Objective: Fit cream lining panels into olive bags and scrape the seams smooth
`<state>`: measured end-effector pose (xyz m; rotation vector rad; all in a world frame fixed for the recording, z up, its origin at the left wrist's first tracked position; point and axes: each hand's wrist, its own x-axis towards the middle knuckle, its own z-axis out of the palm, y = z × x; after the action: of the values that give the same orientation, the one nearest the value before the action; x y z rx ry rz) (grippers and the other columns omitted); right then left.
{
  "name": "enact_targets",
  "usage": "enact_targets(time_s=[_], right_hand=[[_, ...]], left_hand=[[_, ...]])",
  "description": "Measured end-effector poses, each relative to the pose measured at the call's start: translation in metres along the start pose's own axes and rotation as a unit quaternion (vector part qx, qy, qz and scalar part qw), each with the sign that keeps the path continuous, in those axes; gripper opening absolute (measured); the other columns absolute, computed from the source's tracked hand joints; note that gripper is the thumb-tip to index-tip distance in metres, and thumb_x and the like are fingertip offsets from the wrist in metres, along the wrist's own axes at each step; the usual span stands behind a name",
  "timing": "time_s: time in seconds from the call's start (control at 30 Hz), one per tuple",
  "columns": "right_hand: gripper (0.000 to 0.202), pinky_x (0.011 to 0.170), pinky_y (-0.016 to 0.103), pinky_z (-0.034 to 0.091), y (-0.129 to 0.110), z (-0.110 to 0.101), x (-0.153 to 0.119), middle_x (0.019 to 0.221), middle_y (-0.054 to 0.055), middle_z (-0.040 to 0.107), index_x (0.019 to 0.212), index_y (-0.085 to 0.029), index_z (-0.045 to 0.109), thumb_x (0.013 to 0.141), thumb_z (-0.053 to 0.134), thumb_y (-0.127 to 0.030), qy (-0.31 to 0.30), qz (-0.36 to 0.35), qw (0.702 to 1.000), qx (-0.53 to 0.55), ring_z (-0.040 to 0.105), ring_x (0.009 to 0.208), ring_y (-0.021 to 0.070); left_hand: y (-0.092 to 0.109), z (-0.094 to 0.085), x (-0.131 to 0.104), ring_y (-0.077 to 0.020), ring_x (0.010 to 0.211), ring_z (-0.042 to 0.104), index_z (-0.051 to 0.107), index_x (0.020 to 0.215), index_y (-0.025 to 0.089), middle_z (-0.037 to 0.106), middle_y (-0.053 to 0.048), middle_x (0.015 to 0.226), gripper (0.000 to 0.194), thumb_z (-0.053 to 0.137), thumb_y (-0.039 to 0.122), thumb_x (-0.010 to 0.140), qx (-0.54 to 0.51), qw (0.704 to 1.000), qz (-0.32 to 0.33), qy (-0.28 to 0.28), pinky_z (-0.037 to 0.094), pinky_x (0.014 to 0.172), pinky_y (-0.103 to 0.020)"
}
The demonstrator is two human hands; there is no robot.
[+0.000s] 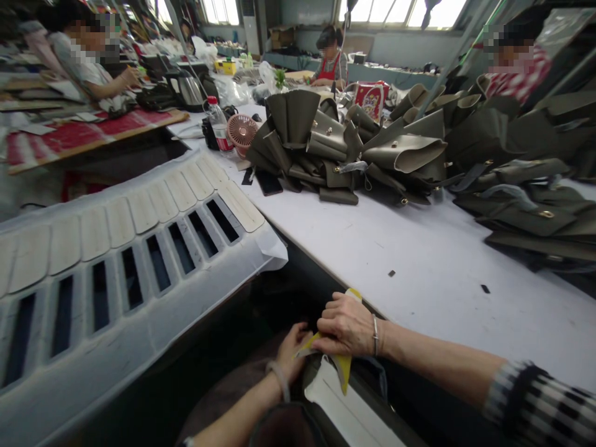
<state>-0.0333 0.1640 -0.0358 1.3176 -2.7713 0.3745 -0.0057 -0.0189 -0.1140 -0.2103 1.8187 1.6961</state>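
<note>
My right hand (347,326), with a thin bracelet at its wrist, is closed round a bent yellow paper-like strip (344,369). One end of the strip sticks out above the knuckles and another hangs below the palm. Close beside it, my left hand (292,352) pinches the strip's left corner; some of its fingertips are hidden. Under both hands lies a long white panel (347,406) with a line along its middle. It rests on a dark olive piece (382,403), which looks like part of a bag, near my lap.
At left, a pale covered board (153,335) carries a row of cream flat pieces (139,210) and dark slots. Olive bags (335,146) are heaped on the white table (349,248), near a pink fan (242,133) and a bottle (216,121). Several people sit at benches beyond.
</note>
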Motion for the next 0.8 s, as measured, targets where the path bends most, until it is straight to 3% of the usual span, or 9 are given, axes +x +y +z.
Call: enact_targets(time_s=[0.1, 0.17, 0.23, 0.33, 0.47, 0.8], right_hand=[[0.043, 0.062, 0.035, 0.022, 0.000, 0.000, 0.001, 0.058, -0.002, 0.061, 0.065, -0.021, 0.053, 0.092, 0.046, -0.053, 0.010, -0.006, 1.000, -0.006, 0.049, 0.057, 0.0130], [0.043, 0.062, 0.035, 0.022, 0.001, 0.001, 0.001, 0.057, -0.002, 0.060, 0.063, -0.020, 0.051, 0.093, 0.046, -0.052, 0.010, -0.014, 1.000, -0.005, 0.048, 0.056, 0.0127], [0.044, 0.062, 0.035, 0.022, 0.001, 0.002, 0.001, 0.056, -0.002, 0.059, 0.062, -0.020, 0.049, 0.093, 0.045, -0.052, 0.013, -0.019, 1.000, -0.005, 0.047, 0.056, 0.0126], [0.045, 0.062, 0.036, 0.022, 0.001, 0.003, 0.001, 0.056, -0.002, 0.058, 0.062, -0.020, 0.047, 0.094, 0.044, -0.051, 0.024, -0.022, 0.999, -0.011, 0.046, 0.056, 0.0128], [0.042, 0.063, 0.036, 0.021, 0.000, 0.004, 0.000, 0.056, -0.002, 0.057, 0.063, -0.020, 0.047, 0.095, 0.044, -0.048, 0.031, -0.032, 0.999, -0.016, 0.046, 0.056, 0.0130], [0.040, 0.062, 0.036, 0.020, -0.003, 0.003, -0.010, 0.058, 0.000, 0.057, 0.065, -0.020, 0.050, 0.096, 0.043, -0.045, 0.030, -0.032, 0.999, -0.016, 0.044, 0.057, 0.0131]], left_hand=[[0.019, -0.021, -0.027, -0.0236, 0.110, 0.063, 0.053, 0.129, 0.014, 0.063, -0.014, 0.126, 0.047, 0.041, 0.045, 0.096, -0.027, 0.997, 0.070, 0.016, 0.051, 0.097, -0.039], [0.027, -0.028, -0.045, -0.0253, 0.107, 0.065, 0.057, 0.129, 0.018, 0.066, -0.011, 0.124, 0.049, 0.054, 0.047, 0.089, 0.061, 0.987, 0.148, -0.014, 0.054, 0.092, -0.036], [0.028, -0.029, -0.055, -0.0268, 0.103, 0.067, 0.060, 0.128, 0.019, 0.068, -0.010, 0.122, 0.057, 0.072, 0.040, 0.075, 0.199, 0.951, 0.234, -0.023, 0.056, 0.089, -0.034], [0.023, -0.022, -0.056, -0.0259, 0.099, 0.069, 0.060, 0.128, 0.019, 0.070, -0.009, 0.118, 0.062, 0.075, 0.029, 0.069, 0.321, 0.894, 0.314, 0.011, 0.058, 0.087, -0.032], [0.017, -0.016, -0.055, -0.0224, 0.098, 0.070, 0.060, 0.128, 0.021, 0.072, -0.007, 0.114, 0.053, 0.067, 0.028, 0.076, 0.357, 0.883, 0.301, 0.041, 0.057, 0.088, -0.029], [0.007, -0.011, -0.059, -0.0239, 0.101, 0.069, 0.058, 0.131, 0.021, 0.071, -0.008, 0.115, 0.045, 0.054, 0.039, 0.089, 0.364, 0.882, 0.298, 0.042, 0.054, 0.091, -0.028]])
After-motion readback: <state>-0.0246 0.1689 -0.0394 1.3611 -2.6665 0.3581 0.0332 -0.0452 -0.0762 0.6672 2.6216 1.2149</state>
